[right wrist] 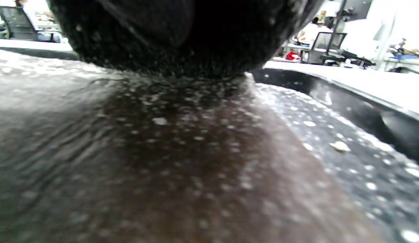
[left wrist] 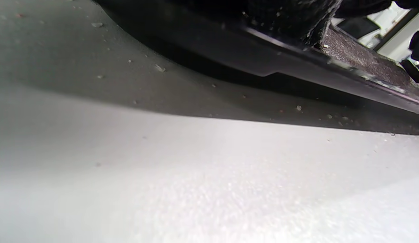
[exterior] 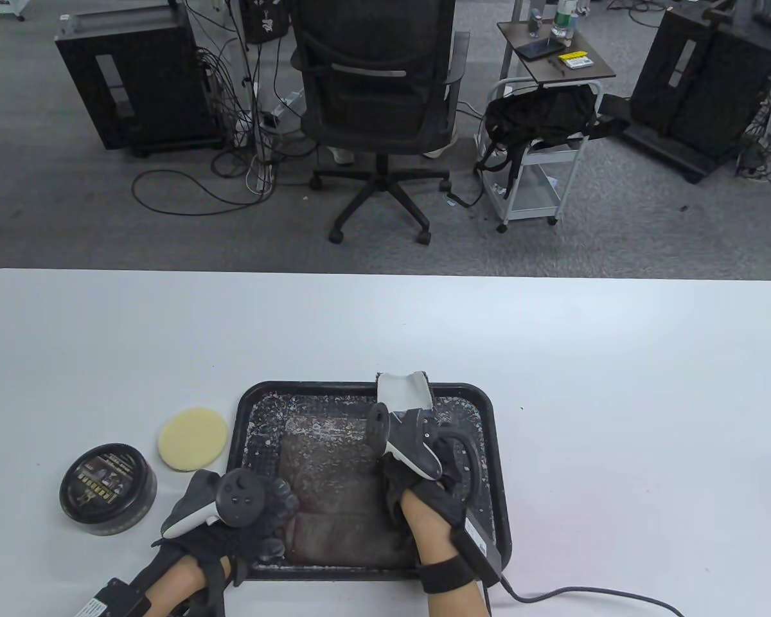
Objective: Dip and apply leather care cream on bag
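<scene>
A dark brown leather bag [exterior: 340, 488] lies flat in a black tray [exterior: 498, 488], speckled with white bits. My right hand [exterior: 424, 495] is over the bag's right side and grips a white-backed pad [exterior: 403, 391] with a dark fuzzy edge; the tracker hides the fingers. In the right wrist view a black fuzzy mass [right wrist: 169, 40] touches the bag [right wrist: 162, 162]. My left hand [exterior: 257, 514] sits at the tray's near-left corner, its fingers [left wrist: 290, 17] curled over the rim onto the bag's corner [left wrist: 358, 57]. A round black cream tin [exterior: 108, 490] stands left of the tray, lid on.
A round pale yellow sponge [exterior: 193, 439] lies between the tin and the tray. The white table [exterior: 617, 385] stretches far and right of the tray. A cable [exterior: 584, 594] trails from my right wrist. An office chair [exterior: 379, 96] and carts stand beyond the table.
</scene>
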The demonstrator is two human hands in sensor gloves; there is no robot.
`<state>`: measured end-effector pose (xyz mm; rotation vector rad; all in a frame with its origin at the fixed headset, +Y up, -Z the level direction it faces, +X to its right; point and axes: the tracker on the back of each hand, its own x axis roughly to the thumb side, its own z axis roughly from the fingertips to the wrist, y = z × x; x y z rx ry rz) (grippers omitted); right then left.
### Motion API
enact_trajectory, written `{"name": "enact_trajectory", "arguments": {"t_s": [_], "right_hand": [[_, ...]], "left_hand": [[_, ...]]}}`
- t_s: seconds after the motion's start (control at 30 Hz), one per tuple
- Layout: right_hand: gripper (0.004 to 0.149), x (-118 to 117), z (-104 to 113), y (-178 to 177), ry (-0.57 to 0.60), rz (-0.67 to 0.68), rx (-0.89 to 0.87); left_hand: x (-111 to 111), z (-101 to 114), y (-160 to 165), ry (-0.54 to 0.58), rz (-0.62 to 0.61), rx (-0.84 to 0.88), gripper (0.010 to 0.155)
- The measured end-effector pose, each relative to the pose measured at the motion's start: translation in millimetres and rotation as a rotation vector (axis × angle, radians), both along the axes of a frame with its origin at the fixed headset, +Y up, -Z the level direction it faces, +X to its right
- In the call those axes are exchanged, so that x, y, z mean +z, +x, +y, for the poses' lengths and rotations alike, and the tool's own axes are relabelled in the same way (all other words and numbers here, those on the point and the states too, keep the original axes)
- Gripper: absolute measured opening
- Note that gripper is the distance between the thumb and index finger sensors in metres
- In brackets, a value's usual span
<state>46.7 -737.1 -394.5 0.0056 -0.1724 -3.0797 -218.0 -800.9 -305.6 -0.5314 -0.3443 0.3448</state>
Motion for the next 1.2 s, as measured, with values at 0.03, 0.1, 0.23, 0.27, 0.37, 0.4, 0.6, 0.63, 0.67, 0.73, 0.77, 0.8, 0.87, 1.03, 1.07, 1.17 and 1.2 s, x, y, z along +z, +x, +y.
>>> {"name": "enact_trajectory", "arguments": {"t_s": [0.03, 0.1, 0.23, 0.27, 0.37, 0.4, 0.6, 0.63, 0.67, 0.73, 0.77, 0.8, 0.87, 1.03, 1.07, 1.17, 1.2], "right_hand": [[0.053, 0, 0, 4, -0.001, -0.013, -0.009], [0.053, -1, 0, 14, -0.005, -0.042, -0.032], [0.053, -2, 0, 27, -0.021, -0.09, -0.066], [0.053, -3, 1, 29, -0.025, -0.103, -0.054], [0.053, -4, 2, 31, -0.023, -0.144, -0.017], [0.053, -4, 2, 31, -0.023, -0.152, 0.006], [0.054, -1, 2, 23, -0.034, -0.161, 0.086], [0.054, 0, 2, 19, -0.044, -0.163, 0.108], [0.055, 1, 1, 14, -0.058, -0.163, 0.131], [0.055, 4, -1, 4, -0.082, -0.149, 0.17], [0.055, 5, -2, -2, -0.085, -0.14, 0.185], [0.056, 6, -2, -6, -0.082, -0.13, 0.193], [0.055, 10, -4, -17, -0.077, -0.097, 0.2], [0.055, 18, -5, -42, -0.03, 0.002, 0.184], [0.055, 18, -6, -46, -0.021, 0.019, 0.182], [0.054, 23, -8, -63, -0.006, 0.088, 0.169], [0.054, 24, -10, -68, -0.009, 0.114, 0.162]], "left_hand": [[0, 0, 0, 0.0, -0.001, -0.001, 0.064], [0, 0, 0, 0.001, -0.006, -0.001, 0.064], [0, -1, -1, -0.006, -0.002, 0.012, 0.064], [0, -1, -1, -0.008, 0.001, 0.017, 0.064], [1, -1, -1, -0.013, 0.005, 0.026, 0.064], [1, -1, -1, -0.012, 0.001, 0.024, 0.064], [0, -1, -1, -0.011, -0.008, 0.014, 0.065], [0, -1, -1, -0.012, -0.006, 0.017, 0.065], [0, -1, -1, -0.014, -0.003, 0.021, 0.064], [1, -1, -2, -0.017, 0.003, 0.032, 0.064], [1, -2, -2, -0.015, 0.003, 0.039, 0.064], [1, -2, -2, -0.015, 0.002, 0.041, 0.064], [0, -2, -2, -0.014, -0.004, 0.041, 0.064], [0, -2, -2, -0.013, -0.006, 0.04, 0.064], [0, -2, -2, -0.015, -0.004, 0.042, 0.064], [0, -2, -2, -0.017, 0.002, 0.048, 0.064], [0, -2, -2, -0.017, 0.002, 0.048, 0.064]]}}
